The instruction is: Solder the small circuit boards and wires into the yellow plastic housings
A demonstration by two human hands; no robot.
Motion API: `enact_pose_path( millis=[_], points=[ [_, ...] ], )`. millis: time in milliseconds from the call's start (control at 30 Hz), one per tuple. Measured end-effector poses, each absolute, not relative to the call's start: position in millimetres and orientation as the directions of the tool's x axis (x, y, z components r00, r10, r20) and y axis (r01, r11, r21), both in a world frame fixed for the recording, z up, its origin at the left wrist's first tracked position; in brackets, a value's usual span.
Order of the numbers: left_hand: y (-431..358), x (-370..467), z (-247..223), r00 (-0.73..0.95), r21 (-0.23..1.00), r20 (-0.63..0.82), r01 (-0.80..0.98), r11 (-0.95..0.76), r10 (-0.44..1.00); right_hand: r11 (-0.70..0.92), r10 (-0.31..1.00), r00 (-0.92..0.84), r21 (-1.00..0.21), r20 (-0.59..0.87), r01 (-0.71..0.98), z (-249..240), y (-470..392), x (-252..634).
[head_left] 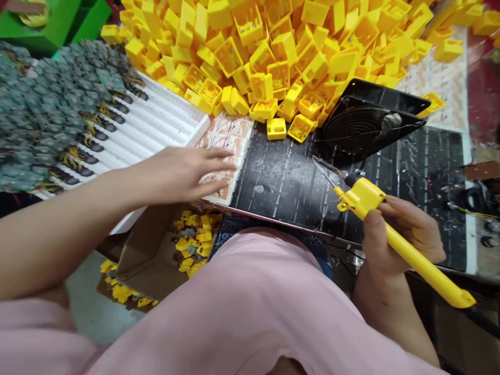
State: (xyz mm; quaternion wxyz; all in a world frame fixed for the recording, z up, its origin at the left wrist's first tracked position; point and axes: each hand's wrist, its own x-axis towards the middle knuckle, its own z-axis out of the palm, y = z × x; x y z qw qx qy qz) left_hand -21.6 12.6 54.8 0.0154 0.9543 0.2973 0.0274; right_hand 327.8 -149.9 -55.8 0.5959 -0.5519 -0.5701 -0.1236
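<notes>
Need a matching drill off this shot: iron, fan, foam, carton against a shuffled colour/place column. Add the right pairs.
Things:
1. Iron
2. Fan
3. Foam
4. Carton

Colour/place:
A. White and ridged, left of the black mat
B. Brown, with small yellow parts inside
C. Yellow, in the grip of the right hand
D. Black, standing tilted at the foot of the pile of yellow cases

Pairs: 1-C, 2-D, 3-A, 4-B
</notes>
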Motion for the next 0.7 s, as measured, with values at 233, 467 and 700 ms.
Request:
enact_pose_path(
  millis=[233, 467, 700],
  points=[
    [106.9, 149.5, 2.6, 0.791, 0.042, -0.016, 0.612, -0.790, 0.612, 0.286, 0.409, 0.414, -0.545, 0.813, 0.788, -49.7, -156.1, 335.6],
    [118.9, 141.0, 6.3, 0.729, -0.015, -0.147, 0.675, -0.738, 0.669, 0.263, 0.384, 0.419, -0.533, 0.823, 0.805, -50.4, -156.0, 355.4],
    [59.7, 21.0, 0.8, 0.953, 0.014, -0.035, 0.301, -0.954, 0.300, 0.339, 0.382, 0.404, -0.533, 0.831, 0.775, -52.2, -141.2, 341.1]
  ],
)
